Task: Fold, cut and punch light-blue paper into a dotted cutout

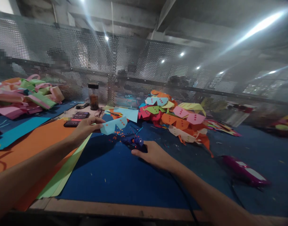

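Pinching a light blue paper piece (113, 125) between thumb and fingertips, the left hand (87, 127) is stretched forward from a nearly straight forearm that comes in low from the left. The hand grips the left end of the folded paper. The rest of the paper sticks out to the right of the fingers, lifted a little above the table, and small dots show on its surface.

The right hand (153, 153) lies palm down, lower and to the right of the left hand. Its forearm comes in from the bottom right corner. Its fingers are close together and bent over the rear end of a small blue tool (134, 142), and the thumb is stretched along the near side. Whether the fingers really close around the tool, I cannot tell. The tool rests on the blue table cover (122, 179), just below the held paper. A black cable (181, 194) runs along under the right forearm.

Just behind the left hand lies a phone (76, 119), and a little farther behind it stands a jar (93, 95) with a dark lid. Under the left forearm lie an orange sheet (28, 147) and a light green sheet (63, 175). Beyond the right hand, well apart, is a heap of coloured paper pieces (179, 117). Far to the right of the right hand lies a magenta tool (245, 171). Behind everything stands a perforated metal screen (111, 62).
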`<state>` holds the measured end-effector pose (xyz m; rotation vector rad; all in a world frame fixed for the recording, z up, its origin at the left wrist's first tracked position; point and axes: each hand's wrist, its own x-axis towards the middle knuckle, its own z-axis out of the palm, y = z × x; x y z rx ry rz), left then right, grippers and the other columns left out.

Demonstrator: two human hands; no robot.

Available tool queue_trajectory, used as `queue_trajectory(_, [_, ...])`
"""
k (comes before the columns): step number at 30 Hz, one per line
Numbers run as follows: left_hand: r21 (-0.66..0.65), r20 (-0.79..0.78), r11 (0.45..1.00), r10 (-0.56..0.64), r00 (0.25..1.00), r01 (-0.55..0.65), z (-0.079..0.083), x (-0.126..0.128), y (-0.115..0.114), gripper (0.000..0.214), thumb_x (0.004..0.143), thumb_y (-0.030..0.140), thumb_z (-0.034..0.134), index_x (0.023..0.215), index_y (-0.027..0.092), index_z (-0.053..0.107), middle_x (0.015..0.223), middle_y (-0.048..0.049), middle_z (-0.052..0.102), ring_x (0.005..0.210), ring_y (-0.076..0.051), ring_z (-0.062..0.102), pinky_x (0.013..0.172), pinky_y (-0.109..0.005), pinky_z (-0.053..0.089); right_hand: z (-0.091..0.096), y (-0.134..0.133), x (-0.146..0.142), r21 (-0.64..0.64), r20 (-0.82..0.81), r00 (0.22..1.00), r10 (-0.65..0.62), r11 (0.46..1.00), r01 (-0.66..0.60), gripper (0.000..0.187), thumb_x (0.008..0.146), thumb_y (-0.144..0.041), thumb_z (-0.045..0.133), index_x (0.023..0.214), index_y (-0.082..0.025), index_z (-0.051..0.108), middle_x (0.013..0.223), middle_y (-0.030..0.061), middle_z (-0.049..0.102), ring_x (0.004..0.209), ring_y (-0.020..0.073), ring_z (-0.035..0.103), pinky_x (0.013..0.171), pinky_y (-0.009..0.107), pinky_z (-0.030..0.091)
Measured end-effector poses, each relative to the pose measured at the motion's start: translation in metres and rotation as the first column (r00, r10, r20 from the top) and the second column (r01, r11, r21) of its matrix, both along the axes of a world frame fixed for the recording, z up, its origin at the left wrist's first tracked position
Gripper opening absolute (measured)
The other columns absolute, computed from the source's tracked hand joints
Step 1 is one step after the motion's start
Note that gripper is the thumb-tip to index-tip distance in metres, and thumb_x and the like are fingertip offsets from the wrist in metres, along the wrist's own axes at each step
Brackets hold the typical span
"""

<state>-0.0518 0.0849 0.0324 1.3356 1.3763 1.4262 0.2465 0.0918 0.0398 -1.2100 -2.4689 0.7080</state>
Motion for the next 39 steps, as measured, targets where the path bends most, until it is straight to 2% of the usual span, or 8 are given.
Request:
queue_trajectory(4, [0.006, -0.003, 1.0, -0.012, 1.0, 0.012, -0.004, -0.002, 0.004, 0.038, 0.061, 0.039, 0.085, 0.089, 0.015, 0.075, 0.089, -0.0056, 0.076, 0.077, -0.02, 0.07, 0.078, -0.036, 0.059, -0.002, -0.004, -0.001, -0.051, -0.128, 0.991, 0.027, 0.998, -0.033, 0.036, 0.088, -0.049, 0.061, 0.069, -0.018, 0.055, 0.065, -0.0022, 0.047, 0.063, 0.0129, 0.042, 0.056, 0.024, 0.03])
queue_trajectory(7, [0.006, -0.016, 1.0, -0.018, 1.0, 0.018, -0.008, -0.004, 0.007, 0.038, 0.06, 0.038, 0.085, 0.089, 0.015, 0.075, 0.088, -0.0056, 0.075, 0.076, -0.02, 0.07, 0.077, -0.036, 0.059, -0.005, -0.008, -0.003, -0.109, -0.258, 0.965, 0.053, 0.991, -0.084, 0.04, 0.087, -0.051, 0.062, 0.067, -0.02, 0.048, 0.064, -0.0039, 0.036, 0.061, 0.0111, 0.033, 0.054, 0.024, 0.028])
queue_trajectory(9, [0.009, -0.033, 0.999, -0.036, 0.999, 0.036, -0.01, -0.004, 0.008, 0.036, 0.061, 0.038, 0.084, 0.089, 0.016, 0.075, 0.087, -0.0055, 0.075, 0.076, -0.02, 0.069, 0.076, -0.036, 0.059, -0.007, -0.01, -0.004, -0.108, -0.334, 0.94, 0.07, 0.988, -0.112, 0.041, 0.087, -0.051, 0.064, 0.066, -0.02, 0.045, 0.066, -0.0041, 0.033, 0.061, 0.0109, 0.031, 0.054, 0.024, 0.028])
queue_trajectory(12, [0.02, -0.066, 0.997, -0.073, 0.995, 0.075, -0.011, -0.003, 0.007, 0.034, 0.064, 0.039, 0.082, 0.088, 0.016, 0.076, 0.086, -0.0049, 0.073, 0.077, -0.02, 0.069, 0.074, -0.035, 0.058, -0.008, -0.012, -0.005, -0.039, -0.374, 0.92, 0.118, 0.989, -0.143, 0.041, 0.088, -0.05, 0.063, 0.068, -0.021, 0.043, 0.069, -0.0035, 0.036, 0.063, 0.0115, 0.034, 0.055, 0.024, 0.03])
queue_trajectory(16, [-0.001, -0.11, 0.99, -0.138, 0.984, 0.139, -0.008, 0.004, 0.001, 0.032, 0.068, 0.04, 0.081, 0.09, 0.017, 0.075, 0.082, -0.0044, 0.073, 0.073, -0.019, 0.068, 0.072, -0.034, 0.057, -0.006, -0.014, -0.006, 0.143, -0.277, 0.937, 0.211, 0.974, -0.177, 0.035, 0.093, -0.044, 0.059, 0.071, -0.021, 0.045, 0.07, -0.0026, 0.044, 0.064, 0.012, 0.039, 0.059, 0.025, 0.033])
queue_trajectory(23, [-0.037, -0.077, 0.972, -0.234, 0.969, 0.232, -0.003, 0.013, -0.01, 0.031, 0.072, 0.04, 0.08, 0.092, 0.017, 0.072, 0.079, -0.003, 0.075, 0.071, -0.018, 0.069, 0.072, -0.032, 0.055, -0.01, -0.012, -0.004, 0.409, -0.041, 0.973, 0.229, 0.892, -0.192, 0.015, 0.09, -0.03, 0.064, 0.084, -0.019, 0.056, 0.078, 0.0008, 0.06, 0.068, 0.0146, 0.049, 0.064, 0.026, 0.032])
queue_trajectory(29, [-0.055, -0.081, 0.97, -0.24, 0.967, 0.236, 0.0, 0.014, -0.012, 0.035, 0.072, 0.041, 0.08, 0.094, 0.015, 0.071, 0.079, -0.0027, 0.074, 0.071, -0.017, 0.067, 0.072, -0.031, 0.052, -0.01, -0.011, -0.001, 0.408, 0.035, 0.967, 0.251, 0.88, -0.244, 0.006, 0.087, -0.019, 0.063, 0.091, -0.019, 0.058, 0.087, 0.0036, 0.066, 0.075, 0.0185, 0.054, 0.069, 0.028, 0.034])
queue_trajectory(39, [-0.054, -0.092, 0.967, -0.254, 0.963, 0.25, -0.001, 0.014, -0.011, 0.034, 0.073, 0.04, 0.079, 0.094, 0.015, 0.07, 0.077, -0.0033, 0.075, 0.068, -0.016, 0.068, 0.07, -0.031, 0.052, -0.003, -0.014, 0.0, 0.45, 0.109, 0.953, 0.283, 0.841, -0.301, 0.015, 0.085, -0.014, 0.062, 0.099, -0.017, 0.06, 0.095, 0.007, 0.068, 0.082, 0.0218, 0.056, 0.074, 0.031, 0.036])
